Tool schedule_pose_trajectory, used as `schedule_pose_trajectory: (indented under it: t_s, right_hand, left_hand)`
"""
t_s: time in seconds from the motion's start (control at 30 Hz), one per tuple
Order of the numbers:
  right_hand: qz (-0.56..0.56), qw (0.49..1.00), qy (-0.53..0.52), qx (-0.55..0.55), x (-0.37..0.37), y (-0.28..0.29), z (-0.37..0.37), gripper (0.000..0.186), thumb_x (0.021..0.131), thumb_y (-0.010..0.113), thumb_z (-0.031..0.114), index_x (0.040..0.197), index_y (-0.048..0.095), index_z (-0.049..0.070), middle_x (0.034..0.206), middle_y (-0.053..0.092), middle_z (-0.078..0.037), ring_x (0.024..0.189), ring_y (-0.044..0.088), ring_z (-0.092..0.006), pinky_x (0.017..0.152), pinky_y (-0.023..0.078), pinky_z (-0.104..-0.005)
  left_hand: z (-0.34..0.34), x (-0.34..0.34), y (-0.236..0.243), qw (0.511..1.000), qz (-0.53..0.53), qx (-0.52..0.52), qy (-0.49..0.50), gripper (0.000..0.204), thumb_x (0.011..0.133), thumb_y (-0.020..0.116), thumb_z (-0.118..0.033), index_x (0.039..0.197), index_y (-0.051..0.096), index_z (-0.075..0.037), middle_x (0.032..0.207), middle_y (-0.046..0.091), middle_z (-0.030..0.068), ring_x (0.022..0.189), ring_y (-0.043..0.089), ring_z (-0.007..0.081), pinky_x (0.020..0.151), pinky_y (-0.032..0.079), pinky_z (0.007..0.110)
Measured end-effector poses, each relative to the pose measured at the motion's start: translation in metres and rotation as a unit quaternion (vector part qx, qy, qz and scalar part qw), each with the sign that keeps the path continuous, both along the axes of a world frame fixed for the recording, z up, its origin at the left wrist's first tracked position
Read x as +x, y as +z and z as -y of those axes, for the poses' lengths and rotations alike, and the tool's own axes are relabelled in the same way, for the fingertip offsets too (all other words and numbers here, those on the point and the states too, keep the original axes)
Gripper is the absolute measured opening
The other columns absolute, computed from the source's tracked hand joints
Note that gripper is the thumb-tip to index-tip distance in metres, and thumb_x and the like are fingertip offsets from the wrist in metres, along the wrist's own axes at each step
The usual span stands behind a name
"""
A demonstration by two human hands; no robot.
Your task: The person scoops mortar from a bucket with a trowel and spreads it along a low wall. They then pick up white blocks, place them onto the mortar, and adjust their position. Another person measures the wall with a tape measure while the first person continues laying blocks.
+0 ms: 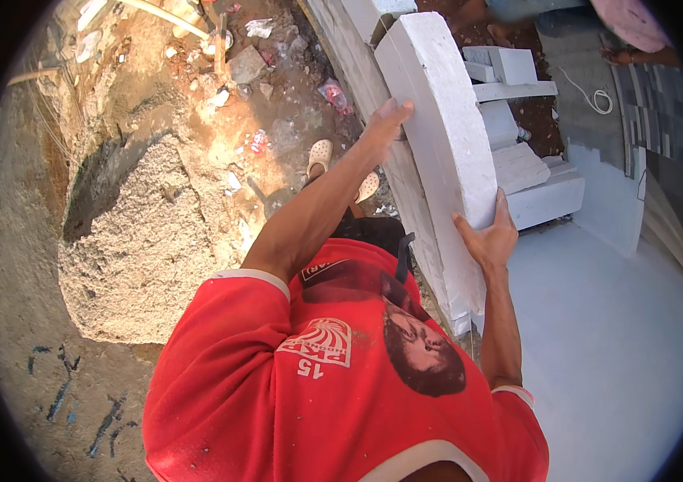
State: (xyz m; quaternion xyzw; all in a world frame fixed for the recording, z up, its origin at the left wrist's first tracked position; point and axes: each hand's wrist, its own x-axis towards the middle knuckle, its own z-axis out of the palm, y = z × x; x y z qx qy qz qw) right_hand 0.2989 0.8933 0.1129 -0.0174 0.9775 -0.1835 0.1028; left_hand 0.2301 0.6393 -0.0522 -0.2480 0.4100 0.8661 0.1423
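A long white lightweight concrete block (438, 104) sits lengthwise on top of a narrow wall (357, 76), right in front of me. My left hand (388, 124) grips its left side toward the far half, the fingertips partly blurred. At the nearer right end, my right hand (490, 234) clasps the block's edge with thumb and fingers spread around it. A second white block (378, 14) lies just beyond the far end, along the same wall. A thin string runs down beside the blocks.
Several loose white blocks (530, 197) are piled right of the wall, beside a pale smooth surface (599, 321). At the far right edge another person's hand (619, 56) shows near a white cable loop (599, 100). Left are a rough boulder (141, 249) and littered dirt ground (277, 120).
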Motion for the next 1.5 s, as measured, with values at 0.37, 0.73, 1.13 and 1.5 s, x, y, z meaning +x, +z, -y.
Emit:
schedule_pose_trajectory:
  t_s: [0.37, 0.73, 1.13, 1.5]
  right_hand:
    - [-0.049, 0.998, 0.030, -0.008, -0.003, -0.015, 0.005, 0.102, 0.065, 0.090, 0.038, 0.146, 0.048, -0.005, 0.130, 0.065, -0.027, 0.119, 0.064, -0.0423, 0.098, 0.052, -0.0477]
    - [-0.016, 0.999, 0.027, 0.024, -0.004, -0.005, 0.017, 0.101, 0.066, 0.089, 0.041, 0.143, 0.049, -0.010, 0.123, 0.067, -0.032, 0.110, 0.069, -0.0434, 0.098, 0.053, -0.0461]
    - [-0.005, 0.999, 0.014, 0.041, -0.002, -0.008, 0.017, 0.103, 0.066, 0.089, 0.046, 0.145, 0.049, -0.007, 0.125, 0.067, -0.030, 0.113, 0.068, -0.0420, 0.099, 0.052, -0.0466]
    - [0.050, 0.996, 0.011, 0.072, -0.006, -0.003, 0.022, 0.105, 0.071, 0.086, 0.047, 0.153, 0.039, 0.002, 0.142, 0.057, -0.026, 0.129, 0.057, -0.0421, 0.106, 0.046, -0.0524]
  left_hand:
    - [0.009, -0.010, 0.017, 0.997, 0.066, -0.031, -0.004, 0.062, 0.105, 0.058, -0.036, 0.157, 0.039, -0.007, 0.160, 0.041, 0.0098, 0.149, 0.034, 0.0235, 0.122, 0.021, 0.036]
    - [0.021, 0.005, 0.019, 0.986, -0.109, -0.110, -0.060, 0.075, 0.103, 0.062, -0.039, 0.155, 0.033, 0.004, 0.161, 0.037, 0.0192, 0.153, 0.027, 0.0304, 0.124, 0.018, 0.044]
    - [0.019, -0.002, 0.018, 0.997, 0.003, -0.066, -0.041, 0.055, 0.101, 0.062, -0.029, 0.149, 0.048, -0.006, 0.155, 0.046, 0.0117, 0.149, 0.032, 0.0269, 0.120, 0.023, 0.045]
    - [0.028, -0.002, 0.014, 0.982, -0.106, -0.153, -0.041, 0.064, 0.101, 0.063, -0.029, 0.153, 0.042, 0.003, 0.156, 0.046, 0.0156, 0.147, 0.037, 0.0264, 0.122, 0.023, 0.037]
